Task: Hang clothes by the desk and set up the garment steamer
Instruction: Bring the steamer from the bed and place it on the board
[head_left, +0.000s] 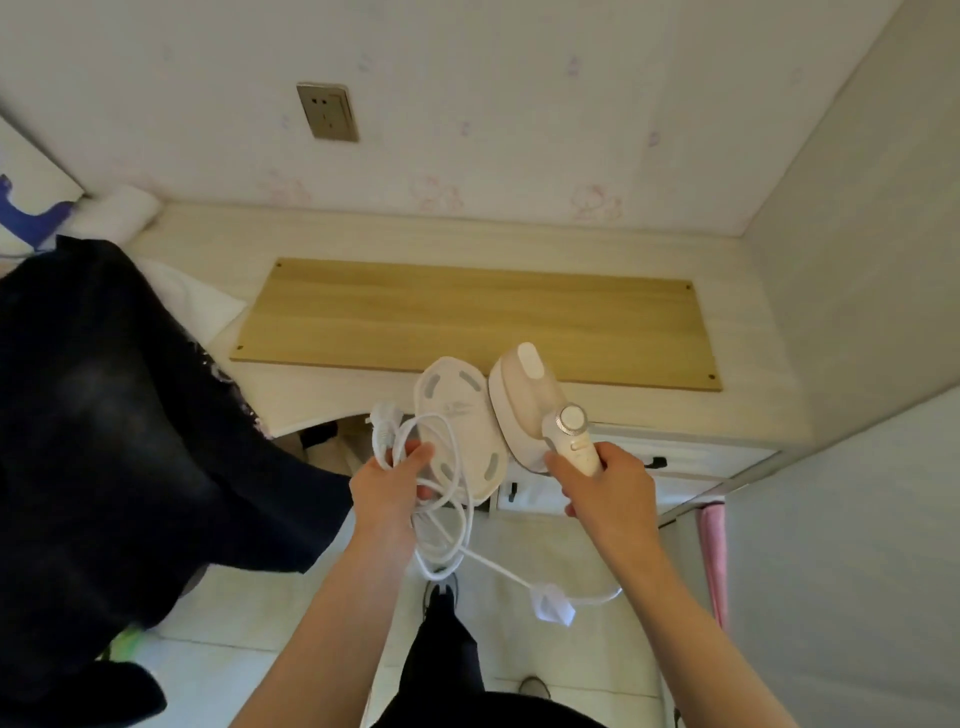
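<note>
My right hand (605, 483) grips the handle of a cream handheld garment steamer (524, 400), held above the front edge of the desk (519, 244). My left hand (387, 488) holds the coiled white power cord (441, 530) together with a white oval base plate (457, 426). The plug (383, 418) sticks up above my left fingers. A loop of cord with a white tag (553, 603) hangs down between my arms. A dark garment (114, 415) hangs at the left, draping over the desk's corner.
A wooden board (467, 317) lies on the desk top. A wall socket (327, 111) sits in the wall above the desk. A cabinet side (857, 260) closes off the right. A pink cloth (711, 561) hangs lower right. Pale floor tiles lie below.
</note>
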